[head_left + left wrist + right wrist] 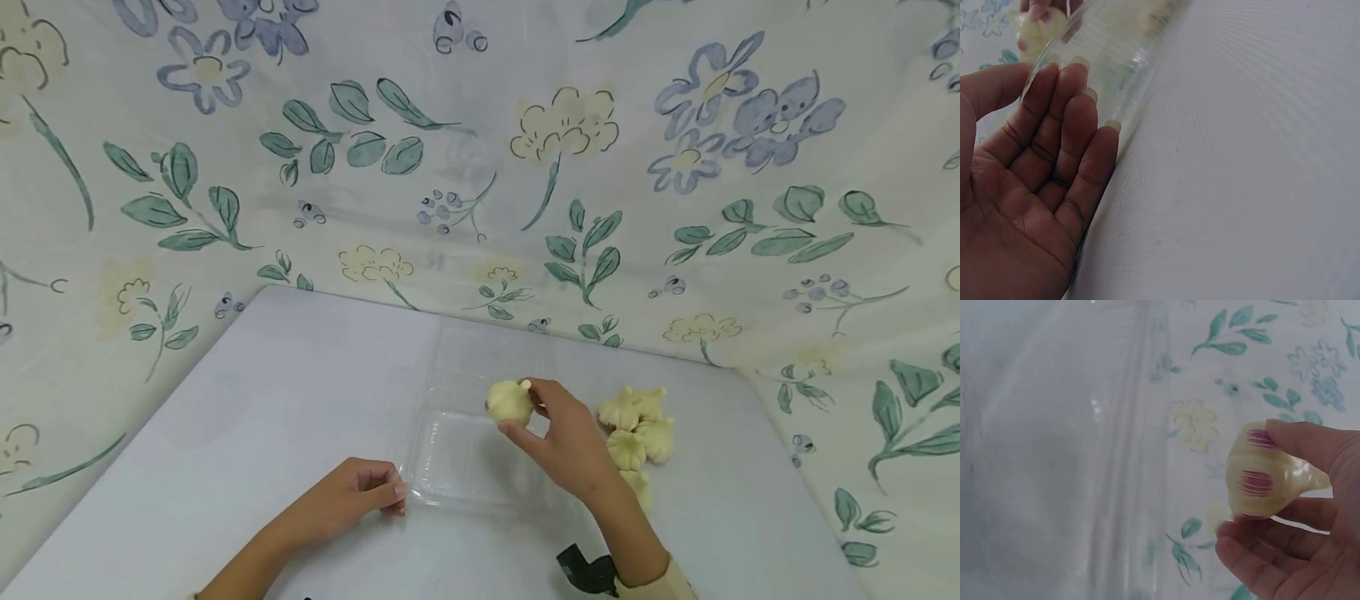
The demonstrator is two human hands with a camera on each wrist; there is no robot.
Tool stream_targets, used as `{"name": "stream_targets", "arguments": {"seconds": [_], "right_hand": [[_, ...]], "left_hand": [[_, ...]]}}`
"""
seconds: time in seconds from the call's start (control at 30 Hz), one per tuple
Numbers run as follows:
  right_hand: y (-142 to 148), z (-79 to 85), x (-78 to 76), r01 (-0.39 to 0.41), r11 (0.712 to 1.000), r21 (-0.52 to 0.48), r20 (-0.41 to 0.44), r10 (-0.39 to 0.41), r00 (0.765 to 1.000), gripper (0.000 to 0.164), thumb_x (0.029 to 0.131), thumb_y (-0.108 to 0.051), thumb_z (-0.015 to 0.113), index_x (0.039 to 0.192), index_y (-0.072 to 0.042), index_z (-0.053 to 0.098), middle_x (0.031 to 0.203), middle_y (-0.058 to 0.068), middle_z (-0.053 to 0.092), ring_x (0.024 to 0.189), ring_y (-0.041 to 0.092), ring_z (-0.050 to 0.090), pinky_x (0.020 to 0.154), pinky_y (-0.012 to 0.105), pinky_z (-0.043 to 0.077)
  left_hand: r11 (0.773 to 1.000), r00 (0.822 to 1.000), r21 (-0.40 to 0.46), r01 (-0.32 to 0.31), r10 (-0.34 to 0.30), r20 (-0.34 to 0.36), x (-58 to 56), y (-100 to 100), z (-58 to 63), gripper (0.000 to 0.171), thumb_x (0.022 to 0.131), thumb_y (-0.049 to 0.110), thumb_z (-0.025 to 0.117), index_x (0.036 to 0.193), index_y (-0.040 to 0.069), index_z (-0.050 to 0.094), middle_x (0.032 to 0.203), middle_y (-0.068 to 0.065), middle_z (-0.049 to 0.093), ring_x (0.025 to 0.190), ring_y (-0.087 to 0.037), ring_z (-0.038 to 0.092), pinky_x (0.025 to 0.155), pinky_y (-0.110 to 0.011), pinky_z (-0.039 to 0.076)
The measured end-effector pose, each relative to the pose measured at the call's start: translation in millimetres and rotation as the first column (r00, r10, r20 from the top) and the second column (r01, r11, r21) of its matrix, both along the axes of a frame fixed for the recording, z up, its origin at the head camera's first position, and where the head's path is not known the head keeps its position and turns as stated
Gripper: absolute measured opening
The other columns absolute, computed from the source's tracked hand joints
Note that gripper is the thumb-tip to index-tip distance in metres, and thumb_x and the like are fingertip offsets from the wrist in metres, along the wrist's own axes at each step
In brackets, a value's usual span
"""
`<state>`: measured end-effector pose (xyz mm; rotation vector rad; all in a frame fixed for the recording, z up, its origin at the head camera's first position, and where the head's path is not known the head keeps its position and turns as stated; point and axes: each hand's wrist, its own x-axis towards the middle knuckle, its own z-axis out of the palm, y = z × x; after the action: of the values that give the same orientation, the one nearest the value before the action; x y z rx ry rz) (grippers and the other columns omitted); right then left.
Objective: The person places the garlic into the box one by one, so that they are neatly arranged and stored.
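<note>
My right hand (566, 437) pinches a garlic bulb (510, 402) between thumb and fingers, above the near half of a clear plastic clamshell container (450, 500). In the right wrist view this garlic is cream-coloured with purple streaks, its stem pointing toward the palm. The container lies opened flat, its other half extending toward the back. At its near left corner, my left hand (360, 492) holds the rim; the left wrist view has the thumb on one side of the clear plastic edge and the fingertips (1079, 115) on the other.
Several more garlic bulbs (637, 425) lie clustered on the white table (300, 375) right of the container, partly behind my right forearm. A black object (588, 571) is by the right wrist. Floral-patterned cloth (480, 167) hangs behind the table.
</note>
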<state>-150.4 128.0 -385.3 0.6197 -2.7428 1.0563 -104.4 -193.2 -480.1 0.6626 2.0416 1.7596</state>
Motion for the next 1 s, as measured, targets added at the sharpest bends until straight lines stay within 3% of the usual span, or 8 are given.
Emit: {"name": "stream_targets", "arguments": {"seconds": [0.17,0.47,0.7,1.0], "right_hand": [[-20.2,-8.0,-4.8,-0.012,1.000,-0.006,0.068,0.012,0.998,0.059,0.092,-0.021,0.083,0.140,0.001,0.057,0.131,0.012,0.065,0.118,0.025,0.065,0.099,0.040,0.056],[-44.8,-23.6,-15.0,-0.034,0.998,0.057,0.114,0.027,0.993,0.059,0.095,-0.027,0.080,0.141,0.001,0.057,0.132,0.012,0.065,0.118,0.025,0.065,0.097,0.040,0.056],[-59.0,-38.1,-21.6,-0.083,0.991,0.102,0.157,0.067,0.985,0.054,0.095,-0.026,0.079,0.136,0.002,0.059,0.124,0.010,0.067,0.107,0.026,0.065,0.091,0.040,0.057],[-71.7,-51.1,-23.2,-0.069,0.986,0.151,0.177,0.041,0.983,0.058,0.094,-0.027,0.081,0.139,0.001,0.059,0.131,0.012,0.067,0.115,0.024,0.065,0.096,0.041,0.055]], "left_hand": [[1.000,1.000,0.000,0.003,-0.003,0.002,-0.5,0.6,0.4,0.024,0.108,0.017,0.060,0.088,0.003,0.067,0.091,-0.005,0.072,0.090,-0.021,0.071,0.088,-0.027,0.055],[1.000,1.000,-0.015,-0.006,0.007,0.021,-0.3,0.3,3.2,0.026,0.107,0.018,0.061,0.088,0.002,0.066,0.090,-0.005,0.072,0.089,-0.019,0.071,0.085,-0.028,0.055],[1.000,1.000,-0.005,-0.007,0.007,0.021,0.1,1.1,4.0,0.025,0.107,0.017,0.061,0.089,0.001,0.068,0.090,-0.006,0.072,0.089,-0.018,0.071,0.085,-0.027,0.056],[1.000,1.000,-0.027,0.000,0.001,0.017,-1.4,0.4,3.1,0.023,0.107,0.018,0.060,0.092,0.005,0.071,0.091,-0.006,0.073,0.089,-0.019,0.070,0.084,-0.028,0.055]]}}
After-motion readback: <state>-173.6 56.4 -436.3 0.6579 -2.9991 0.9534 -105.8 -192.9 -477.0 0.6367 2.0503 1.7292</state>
